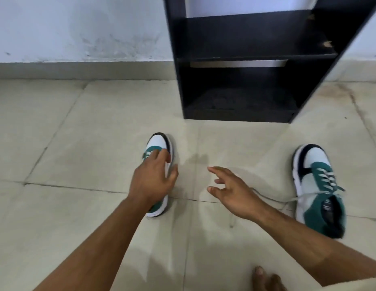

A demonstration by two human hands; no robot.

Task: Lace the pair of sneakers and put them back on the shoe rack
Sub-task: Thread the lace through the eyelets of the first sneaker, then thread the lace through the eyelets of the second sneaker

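2 sneakers sit on the tile floor (78, 127) before the black shoe rack (241, 55). Our left hand (151, 177) curls over the left sneaker (159, 143), seemingly about to lift it; our right hand (231, 190) hovers open, empty. The right sneaker (317, 185) trails loose laces (273, 199). Next we likely need a firm grasp. No readable branding.

Soft, even daylight; faint shadows fall beneath both arms on the floor (99, 143). Slight motion blur throughout. Wide-angle distortion tilts the rack (245, 59) near the top edge.
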